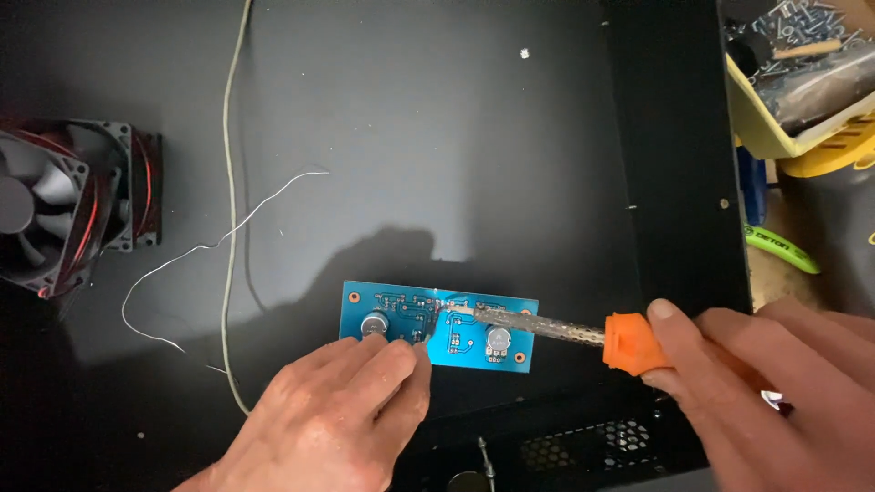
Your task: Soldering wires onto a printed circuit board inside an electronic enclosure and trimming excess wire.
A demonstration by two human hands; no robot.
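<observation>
A small blue circuit board point(460, 337) lies flat on a dark table point(392, 137). My left hand point(342, 419) rests at its near left edge, thumb and forefinger pinched on a thin solder wire point(219, 241) that loops away to the left. My right hand point(756, 364) grips the orange handle of a soldering iron point(629, 342). Its perforated metal barrel point(538, 323) reaches left, and the tip touches the board near its upper middle.
A black cooling fan point(68, 210) with red wires stands at the left edge. A grey cable point(230, 182) runs down the table. A yellow bin point(802, 73) of screws and parts sits at the upper right, with a green tool point(782, 248) below it.
</observation>
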